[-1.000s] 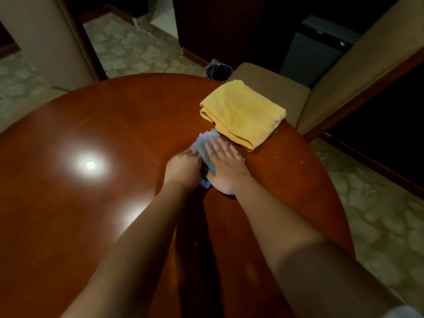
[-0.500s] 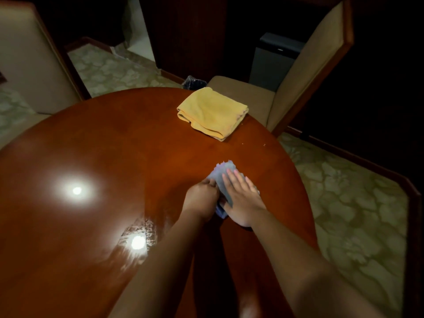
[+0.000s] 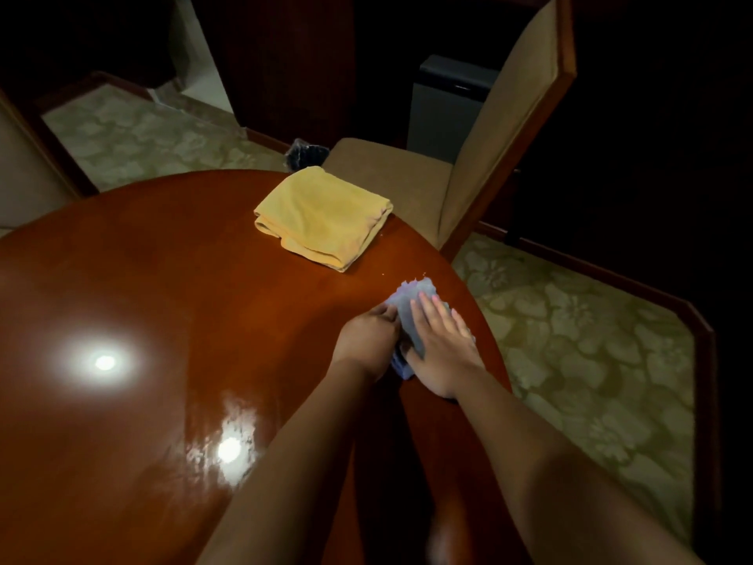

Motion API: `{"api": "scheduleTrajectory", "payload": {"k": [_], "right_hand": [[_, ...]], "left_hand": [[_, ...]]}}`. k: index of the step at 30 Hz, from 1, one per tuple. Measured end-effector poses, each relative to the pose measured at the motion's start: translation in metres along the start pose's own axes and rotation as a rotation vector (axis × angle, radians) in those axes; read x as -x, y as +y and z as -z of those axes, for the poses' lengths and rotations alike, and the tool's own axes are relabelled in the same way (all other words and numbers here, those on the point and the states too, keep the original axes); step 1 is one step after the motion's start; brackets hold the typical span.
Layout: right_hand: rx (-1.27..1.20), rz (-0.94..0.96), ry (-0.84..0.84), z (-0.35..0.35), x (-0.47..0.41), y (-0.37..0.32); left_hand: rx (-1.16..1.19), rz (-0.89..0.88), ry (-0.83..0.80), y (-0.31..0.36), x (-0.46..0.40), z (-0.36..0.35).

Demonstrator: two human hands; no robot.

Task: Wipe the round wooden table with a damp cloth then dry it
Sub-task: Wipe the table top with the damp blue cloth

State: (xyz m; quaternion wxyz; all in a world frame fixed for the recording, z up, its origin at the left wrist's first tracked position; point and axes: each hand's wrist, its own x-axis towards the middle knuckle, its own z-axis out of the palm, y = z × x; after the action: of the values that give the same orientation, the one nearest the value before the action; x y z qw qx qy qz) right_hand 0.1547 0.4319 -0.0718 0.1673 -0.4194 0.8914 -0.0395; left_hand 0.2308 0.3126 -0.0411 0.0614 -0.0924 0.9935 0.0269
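Pale blue damp cloth (image 3: 411, 307) was pressed flat near the round wooden worktop's (image 3: 163, 299) right edge under the right hand's (image 3: 442, 344) straight fingers (image 3: 432, 309), the left hand (image 3: 368, 340) gripping its side, while a folded yellow towel (image 3: 326, 216) was kept apart, presumably for drying.

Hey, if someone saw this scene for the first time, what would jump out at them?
Probably the folded yellow towel near the far edge of the glossy round wooden table, with bright lamp reflections at the table's left. Next, near the right edge, the right hand presses flat on a bluish cloth while the left hand grips its side.
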Motion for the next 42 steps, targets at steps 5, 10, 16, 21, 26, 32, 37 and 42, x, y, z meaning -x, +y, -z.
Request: {"api": "scheduleTrajectory", "payload": {"k": [5,10,16,21,26,32,37,42], "right_hand": [[0.042,-0.079,0.057,0.009,-0.045,0.007],[0.081,0.028,0.041,0.027,-0.097,0.022],[0.129,0.156,-0.011,0.043,-0.140,0.027],[0.151,0.218,-0.038,0.049,-0.142,0.030],[0.192,0.282,-0.062,0.047,-0.126,0.013],[0.250,0.316,-0.055,0.031,-0.084,-0.030],[0.265,0.346,-0.051,0.008,-0.038,-0.070],[0.227,0.362,-0.063,-0.014,0.012,-0.106]], "left_hand": [[-0.037,-0.020,0.034,-0.014,-0.050,0.005],[-0.069,0.038,0.062,-0.030,-0.081,0.009],[-0.083,0.194,0.064,-0.033,-0.094,0.008],[-0.017,0.245,0.104,-0.030,-0.092,0.008],[0.018,0.292,0.145,-0.030,-0.062,-0.005],[0.036,0.289,0.182,-0.036,0.000,-0.015],[0.108,0.337,0.083,-0.035,0.068,-0.016],[0.111,0.351,0.068,-0.040,0.132,-0.027]]}}
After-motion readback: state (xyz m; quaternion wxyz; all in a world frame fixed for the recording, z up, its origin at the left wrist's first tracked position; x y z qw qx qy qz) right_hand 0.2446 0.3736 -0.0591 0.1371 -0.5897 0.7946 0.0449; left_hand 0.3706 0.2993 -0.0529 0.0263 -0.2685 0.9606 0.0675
